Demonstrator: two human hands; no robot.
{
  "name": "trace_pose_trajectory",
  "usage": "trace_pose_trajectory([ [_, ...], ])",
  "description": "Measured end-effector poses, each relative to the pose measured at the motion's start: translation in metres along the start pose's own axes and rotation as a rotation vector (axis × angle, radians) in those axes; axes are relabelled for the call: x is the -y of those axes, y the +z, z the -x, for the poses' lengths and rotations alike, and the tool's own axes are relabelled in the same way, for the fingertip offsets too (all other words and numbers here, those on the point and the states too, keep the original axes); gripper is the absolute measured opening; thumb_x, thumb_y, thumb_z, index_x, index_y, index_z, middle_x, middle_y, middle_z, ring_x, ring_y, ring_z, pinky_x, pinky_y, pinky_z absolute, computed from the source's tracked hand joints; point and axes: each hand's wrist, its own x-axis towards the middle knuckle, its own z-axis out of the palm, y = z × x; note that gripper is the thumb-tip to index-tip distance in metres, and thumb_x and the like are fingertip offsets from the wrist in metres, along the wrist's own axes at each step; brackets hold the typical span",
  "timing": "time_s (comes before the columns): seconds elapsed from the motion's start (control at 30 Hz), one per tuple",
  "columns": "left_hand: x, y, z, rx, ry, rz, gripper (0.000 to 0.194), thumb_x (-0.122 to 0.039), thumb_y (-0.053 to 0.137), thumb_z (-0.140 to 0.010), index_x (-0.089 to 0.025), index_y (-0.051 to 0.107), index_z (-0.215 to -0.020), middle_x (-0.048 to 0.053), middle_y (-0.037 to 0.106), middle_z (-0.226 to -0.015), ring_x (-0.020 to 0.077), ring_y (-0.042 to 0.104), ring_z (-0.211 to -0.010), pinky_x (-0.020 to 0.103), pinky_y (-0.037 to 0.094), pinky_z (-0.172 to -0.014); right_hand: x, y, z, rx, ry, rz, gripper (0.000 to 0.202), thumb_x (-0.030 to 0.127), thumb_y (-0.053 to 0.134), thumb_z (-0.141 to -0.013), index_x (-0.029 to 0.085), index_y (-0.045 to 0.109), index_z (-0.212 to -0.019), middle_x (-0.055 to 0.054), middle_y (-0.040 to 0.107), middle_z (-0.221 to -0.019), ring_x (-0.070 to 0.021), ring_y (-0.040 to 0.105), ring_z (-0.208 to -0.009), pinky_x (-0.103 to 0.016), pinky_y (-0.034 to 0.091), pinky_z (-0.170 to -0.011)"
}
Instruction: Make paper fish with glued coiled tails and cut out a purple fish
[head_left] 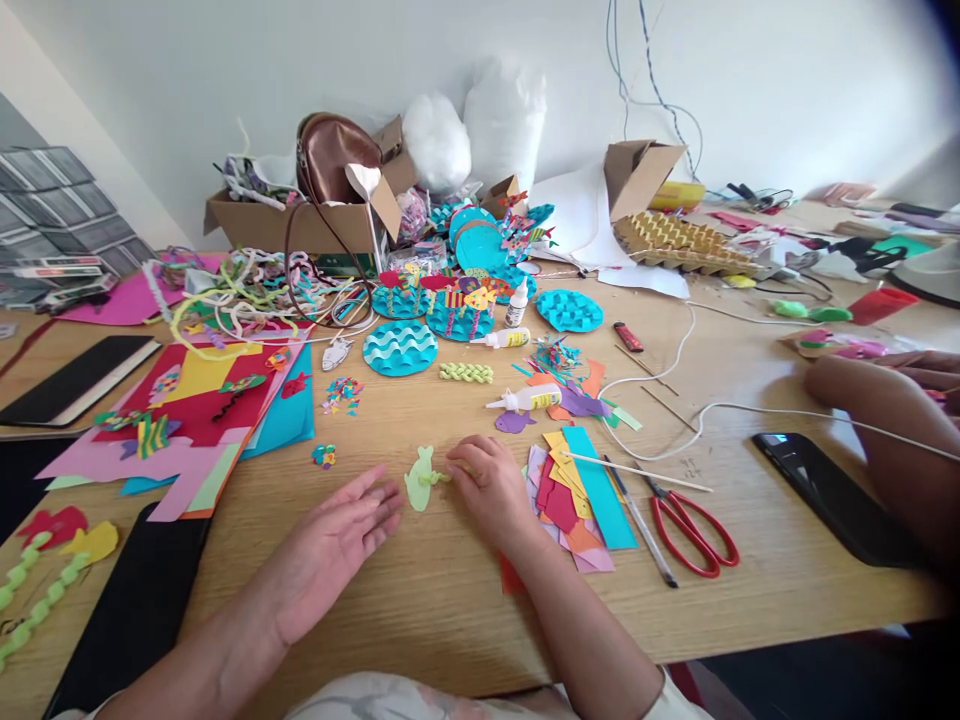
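One green fish lies lengthwise toward the surface's near edge, between the spread left hand, just beside it, and the right hand, bunched at the twist, pinch unclear.

Plain pale-green paper fish

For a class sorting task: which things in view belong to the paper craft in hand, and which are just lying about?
Likely part of the job:
green paper fish, between the left hand and right hand
nearest glue bottle
scissors
paper scraps

Probably just lying about:
phone
brown bag
black notebook
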Motion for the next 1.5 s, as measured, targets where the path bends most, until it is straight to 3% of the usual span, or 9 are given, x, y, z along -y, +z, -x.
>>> trace_pose_trajectory([
  [0.13, -0.001, 0.005, -0.005, 0.014, -0.031, 0.018, 0.048, -0.01, 0.054, -0.075, -0.014, 0.047, -0.123, 0.014, 0.062, -0.114, 0.0207, 0.059, -0.107, 0.032, 0.048, -0.091, -0.006, -0.005, -0.001, -0.112, 0.036, -0.047, 0.013, 0.014, 0.054, -0.081, 0.018, 0.066, -0.079, -0.005, 0.065, -0.085, -0.0179, 0.058, -0.083, -0.029, 0.041, -0.074],
  [0.27, -0.005, 0.007, -0.008, 0.0, -0.054, 0.005, 0.05, -0.011, 0.053, -0.075, -0.016, 0.046, -0.124, 0.012, 0.062, -0.114, 0.0196, 0.059, -0.106, 0.03, 0.05, -0.085, -0.008, -0.003, 0.0, -0.102, 0.049, -0.05, 0.013, 0.014, 0.054, -0.08, 0.019, 0.066, -0.078, -0.005, 0.065, -0.084, -0.018, 0.058, -0.082, -0.029, 0.042, -0.074],
  [0.43, -0.013, 0.004, -0.006, -0.029, 0.029, -0.007, 0.044, -0.009, 0.054, -0.073, -0.018, 0.054, -0.116, 0.009, 0.061, -0.117, 0.0176, 0.057, -0.108, 0.025, 0.05, -0.079, 0.005, -0.018, -0.006, 0.059, 0.137, -0.022, 0.013, 0.011, 0.057, -0.078, 0.018, 0.067, -0.082, -0.005, 0.067, -0.088, -0.0176, 0.06, -0.084, -0.027, 0.043, -0.074],
  [0.6, -0.011, 0.002, -0.006, -0.023, 0.117, -0.074, 0.037, -0.013, 0.059, -0.071, -0.019, 0.059, -0.108, 0.007, 0.062, -0.113, 0.0155, 0.059, -0.098, 0.023, 0.048, -0.072, 0.024, -0.039, -0.034, 0.257, 0.134, 0.114, 0.019, 0.013, 0.054, -0.081, 0.019, 0.068, -0.092, -0.004, 0.068, -0.096, -0.0167, 0.062, -0.085, -0.025, 0.042, -0.071],
  [0.7, -0.007, 0.004, -0.007, 0.011, 0.157, -0.088, 0.036, -0.017, 0.063, -0.068, -0.018, 0.061, -0.104, 0.007, 0.063, -0.107, 0.0154, 0.06, -0.092, 0.024, 0.047, -0.07, 0.027, -0.03, -0.053, 0.407, 0.095, 0.241, 0.026, 0.012, 0.053, -0.08, 0.02, 0.067, -0.1, -0.005, 0.068, -0.102, -0.0173, 0.061, -0.093, -0.024, 0.041, -0.072],
  [0.8, -0.004, 0.005, -0.008, 0.039, 0.248, -0.113, 0.031, -0.023, 0.067, -0.065, -0.018, 0.063, -0.096, 0.004, 0.064, -0.098, 0.0152, 0.059, -0.087, 0.024, 0.046, -0.068, 0.023, -0.013, -0.064, 0.476, 0.099, 0.302, 0.026, 0.012, 0.055, -0.075, 0.02, 0.068, -0.096, -0.007, 0.069, -0.099, -0.019, 0.062, -0.09, -0.025, 0.04, -0.067],
  [0.93, -0.003, 0.004, -0.011, 0.052, 0.308, -0.132, 0.026, -0.026, 0.067, -0.065, -0.018, 0.064, -0.089, 0.004, 0.063, -0.094, 0.0152, 0.058, -0.084, 0.024, 0.044, -0.066, 0.02, 0.001, -0.067, 0.485, 0.117, 0.35, 0.02, 0.015, 0.053, -0.074, 0.019, 0.069, -0.087, -0.008, 0.069, -0.093, -0.0205, 0.063, -0.085, -0.026, 0.039, -0.061],
  [1.13, 0.0, 0.001, -0.018, 0.048, 0.298, -0.129, 0.026, -0.026, 0.068, -0.064, -0.018, 0.064, -0.089, 0.003, 0.063, -0.093, 0.0155, 0.057, -0.083, 0.024, 0.044, -0.066, 0.023, 0.001, -0.065, 0.481, 0.134, 0.372, 0.017, 0.019, 0.051, -0.075, 0.019, 0.067, -0.082, -0.008, 0.068, -0.09, -0.0198, 0.062, -0.079, -0.026, 0.036, -0.057],
  [1.5, 0.002, -0.006, -0.03, 0.022, 0.302, -0.117, 0.026, -0.026, 0.07, -0.064, -0.017, 0.065, -0.088, 0.003, 0.064, -0.09, 0.0126, 0.057, -0.078, 0.022, 0.043, -0.064, 0.02, 0.001, -0.069, 0.492, 0.157, 0.23, 0.015, 0.009, 0.056, -0.066, 0.019, 0.065, -0.072, -0.002, 0.067, -0.072, -0.0134, 0.056, -0.063, -0.021, 0.03, -0.049],
])
